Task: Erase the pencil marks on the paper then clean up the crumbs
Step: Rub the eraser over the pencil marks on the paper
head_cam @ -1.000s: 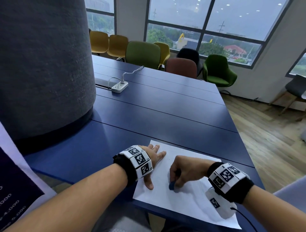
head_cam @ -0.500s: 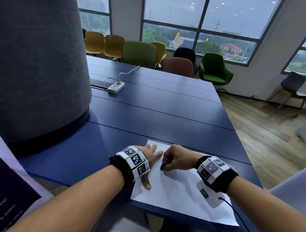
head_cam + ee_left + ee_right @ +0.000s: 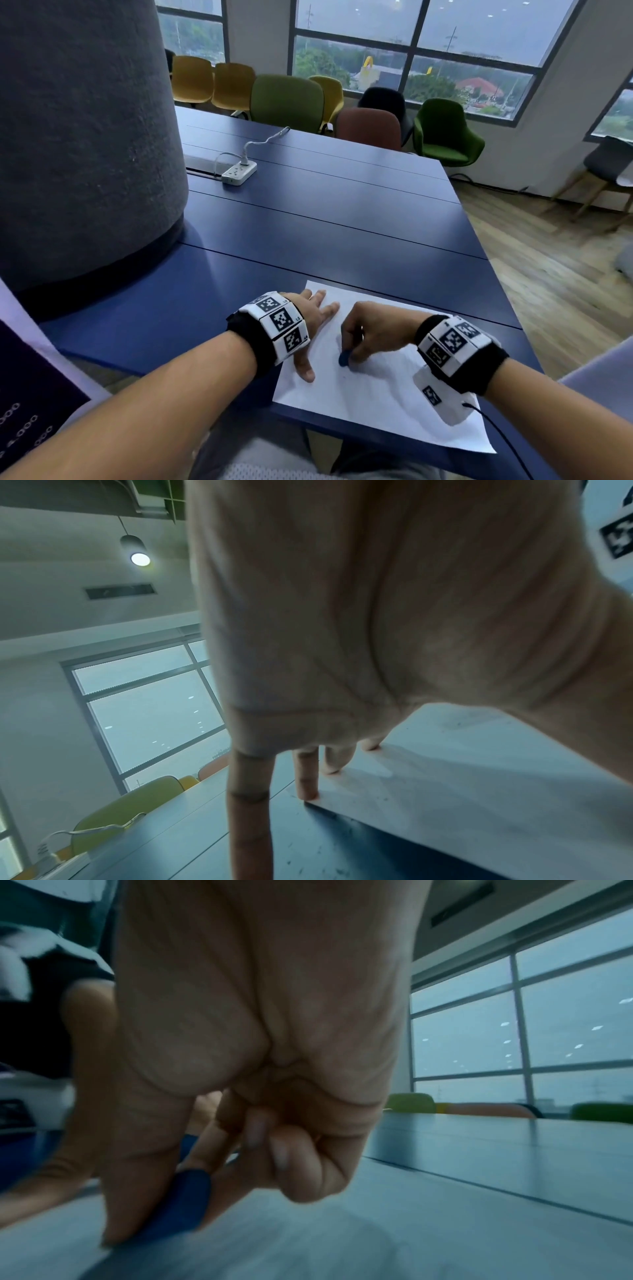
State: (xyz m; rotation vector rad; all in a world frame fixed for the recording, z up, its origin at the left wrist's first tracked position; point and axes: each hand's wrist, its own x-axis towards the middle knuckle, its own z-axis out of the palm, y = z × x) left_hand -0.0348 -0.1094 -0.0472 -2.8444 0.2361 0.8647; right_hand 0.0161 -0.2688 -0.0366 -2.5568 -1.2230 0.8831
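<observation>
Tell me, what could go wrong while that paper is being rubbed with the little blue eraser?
The paper juts past the near edge of the table, and only the left hand, flat on its left side, pins it. A hard stroke by the right hand with the blue eraser might crumple or tear the sheet.
Crumbs already dot the tabletop beside the sheet; more rubbing could scatter them to the floor.

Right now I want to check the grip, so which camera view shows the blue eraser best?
The right wrist view: the blue eraser fills the foreground, pinched by the right hand with its tip on the paper. The head view shows only a small blue tip under the fingers. The left wrist view does not show it.
</observation>
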